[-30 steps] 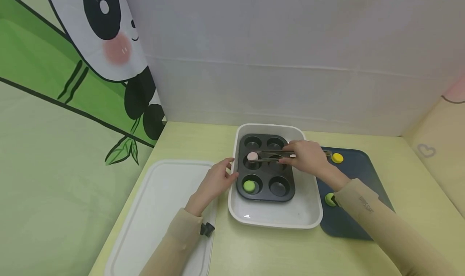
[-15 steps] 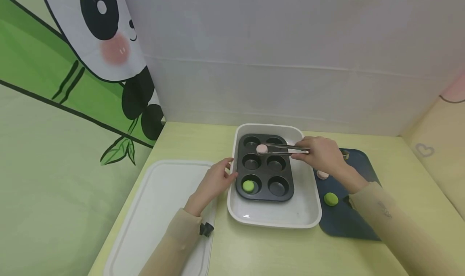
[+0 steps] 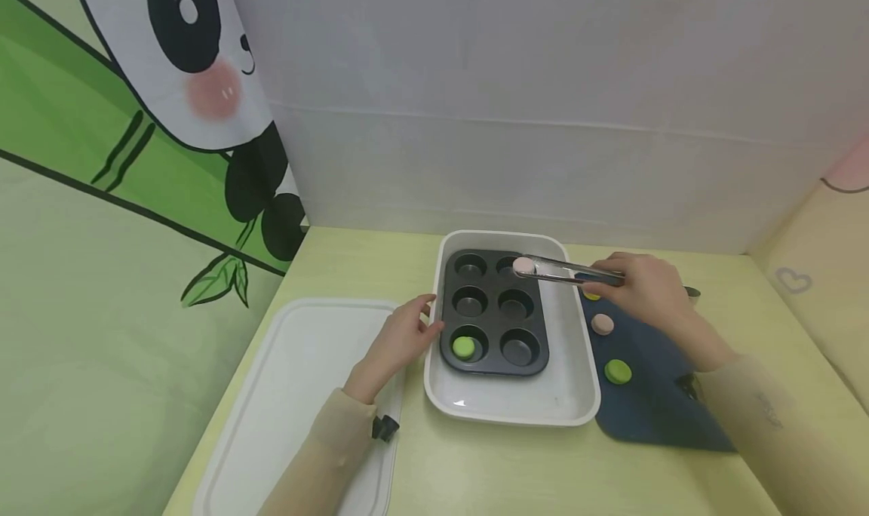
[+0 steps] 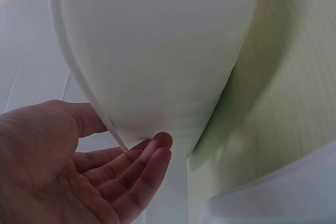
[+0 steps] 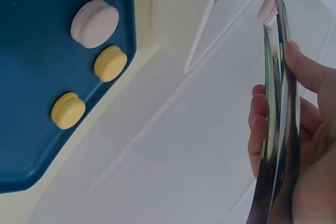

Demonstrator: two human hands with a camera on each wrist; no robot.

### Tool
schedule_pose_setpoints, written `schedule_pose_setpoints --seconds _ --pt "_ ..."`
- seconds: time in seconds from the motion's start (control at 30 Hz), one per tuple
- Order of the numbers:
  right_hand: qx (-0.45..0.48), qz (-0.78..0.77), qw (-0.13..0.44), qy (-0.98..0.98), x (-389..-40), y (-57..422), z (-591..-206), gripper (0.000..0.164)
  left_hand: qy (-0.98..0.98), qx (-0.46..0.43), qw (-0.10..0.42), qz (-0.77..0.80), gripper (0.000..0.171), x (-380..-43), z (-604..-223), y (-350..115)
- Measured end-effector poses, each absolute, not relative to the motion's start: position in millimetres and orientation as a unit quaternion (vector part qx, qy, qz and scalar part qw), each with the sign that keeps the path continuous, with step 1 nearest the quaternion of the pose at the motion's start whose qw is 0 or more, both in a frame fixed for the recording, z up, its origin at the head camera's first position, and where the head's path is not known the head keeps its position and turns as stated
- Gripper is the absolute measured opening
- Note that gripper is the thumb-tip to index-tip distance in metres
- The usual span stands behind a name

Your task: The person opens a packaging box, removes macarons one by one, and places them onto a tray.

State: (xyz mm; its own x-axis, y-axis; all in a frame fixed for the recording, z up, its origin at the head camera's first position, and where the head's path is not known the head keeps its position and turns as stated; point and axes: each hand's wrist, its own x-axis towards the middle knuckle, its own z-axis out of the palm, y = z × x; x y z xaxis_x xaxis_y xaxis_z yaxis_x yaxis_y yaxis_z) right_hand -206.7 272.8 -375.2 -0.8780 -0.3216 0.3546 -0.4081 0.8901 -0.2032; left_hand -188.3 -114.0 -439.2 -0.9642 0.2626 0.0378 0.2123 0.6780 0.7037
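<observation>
In the head view my right hand (image 3: 645,293) grips metal tongs (image 3: 577,271) over the far right of the muffin tin. Their tips pinch a pale pink macaron (image 3: 523,265), which overlaps the far right cup; the right wrist view shows this macaron (image 5: 266,11) held between the serrated ends. The dark muffin tin (image 3: 492,320) lies inside a deep white tray (image 3: 505,401). One green macaron (image 3: 464,348) sits in its near left cup. My left hand (image 3: 399,340) holds the white tray's left rim, the thumb over the edge and the fingers against the outer wall (image 4: 157,66).
A dark blue tray (image 3: 655,418) on the right carries a pink macaron (image 3: 602,324), a green macaron (image 3: 618,372) and two yellow ones, one of them a yellow macaron (image 5: 111,63) near the edge. Left lies a flat white board (image 3: 292,395). A pale backdrop (image 3: 516,124) stands behind the table.
My right hand has lifted the pink macaron out of the middle left cup with the tongs and carried it right and away from me. The left hand stays at the rim.
</observation>
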Motion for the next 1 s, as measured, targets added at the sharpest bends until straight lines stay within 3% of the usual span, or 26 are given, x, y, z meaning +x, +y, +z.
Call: schedule_pose_setpoints --seconds 0.43,0.73,1.0 --pt "0.166 0.139 0.159 -0.963 -191 311 -381 0.038 0.918 0.125 0.036 0.375 0.055 -188 -440 -115" --pt "0.108 0.129 0.137 -0.976 -173 347 -385 0.053 0.919 0.127 0.035 0.372 0.056 -189 -438 -114" --pt "0.089 0.129 0.136 -0.978 -157 383 -400 0.050 0.919 0.128 0.034 0.372 0.055 -188 -437 -111"
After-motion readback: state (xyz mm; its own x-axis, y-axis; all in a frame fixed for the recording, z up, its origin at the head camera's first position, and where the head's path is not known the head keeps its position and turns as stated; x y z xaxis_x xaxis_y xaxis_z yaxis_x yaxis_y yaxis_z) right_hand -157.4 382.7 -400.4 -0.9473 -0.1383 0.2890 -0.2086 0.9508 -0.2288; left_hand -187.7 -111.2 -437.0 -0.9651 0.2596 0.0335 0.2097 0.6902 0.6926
